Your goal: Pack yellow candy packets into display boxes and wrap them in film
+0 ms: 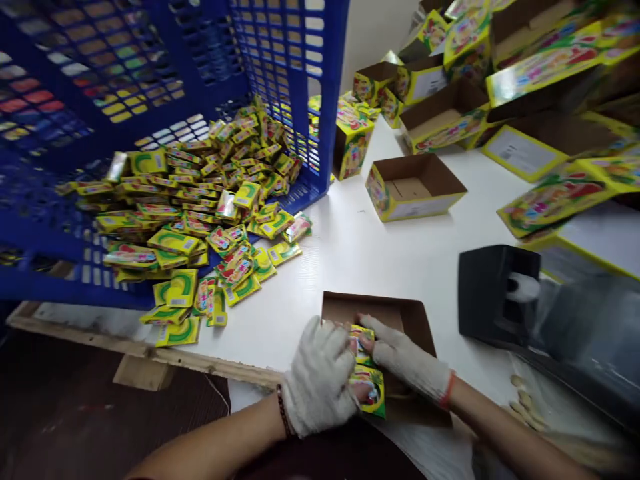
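Two partly closed grips, left hand (pixel 323 380) and right hand (pixel 413 357), hold packets (pixel 376 381) that I could spill over the near edge of the worktop (pixel 350 250) by squeezing unevenly.

A white table (pixel 360 257) lies under and around the fingers (pixel 327 340), shiny with light beyond them. Its wood edge (pixel 210 364) runs off to their left. Below that, the floor (pixel 55 407) is dark. Far past the fingers is a pale wall (pixel 375 30).
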Demonstrator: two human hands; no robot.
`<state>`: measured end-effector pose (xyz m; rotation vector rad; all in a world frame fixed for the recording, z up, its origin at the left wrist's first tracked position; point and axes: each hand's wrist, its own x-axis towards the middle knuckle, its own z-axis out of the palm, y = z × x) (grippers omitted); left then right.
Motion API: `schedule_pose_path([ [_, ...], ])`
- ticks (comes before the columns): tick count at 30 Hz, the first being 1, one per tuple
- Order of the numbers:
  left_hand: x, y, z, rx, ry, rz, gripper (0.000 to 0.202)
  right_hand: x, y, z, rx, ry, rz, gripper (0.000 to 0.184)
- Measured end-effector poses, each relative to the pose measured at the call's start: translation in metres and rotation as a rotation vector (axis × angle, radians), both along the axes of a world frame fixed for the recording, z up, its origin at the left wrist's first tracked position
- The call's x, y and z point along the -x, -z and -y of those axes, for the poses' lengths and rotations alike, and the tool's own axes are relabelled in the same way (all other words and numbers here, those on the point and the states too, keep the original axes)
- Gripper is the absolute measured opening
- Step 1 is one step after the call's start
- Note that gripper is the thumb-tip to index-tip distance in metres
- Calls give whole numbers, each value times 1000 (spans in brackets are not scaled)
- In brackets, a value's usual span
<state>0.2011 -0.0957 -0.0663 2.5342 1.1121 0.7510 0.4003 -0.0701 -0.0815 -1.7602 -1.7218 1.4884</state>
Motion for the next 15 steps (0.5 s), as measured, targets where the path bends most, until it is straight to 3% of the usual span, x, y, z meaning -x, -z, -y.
schedule_pose_path([
  [2, -1, 2, 6, -32, -1, -23, 53, -2, -29, -25, -122, -164, 30, 26],
  [4, 2, 11, 11, -57, 7, -3, 61, 9, -53, -56, -303, -243, 27, 26],
  [6, 4, 25, 15, -61, 25, 44, 71, 34, -62, -91, -481, -349, 37, 22],
  [8, 5, 42, 19, -101, 28, 105, 81, 68, -54, -126, -577, -518, 95, 22],
  [10, 3, 59, 22, -177, -3, 128, 84, 104, -35, -158, -597, -718, 308, 31],
  [12, -1, 72, 26, -236, -52, 117, 78, 135, -16, -181, -603, -800, 414, 41],
  [15, -4, 81, 28, -169, -64, 1, 69, 165, -2, -197, -600, -843, 496, 60],
])
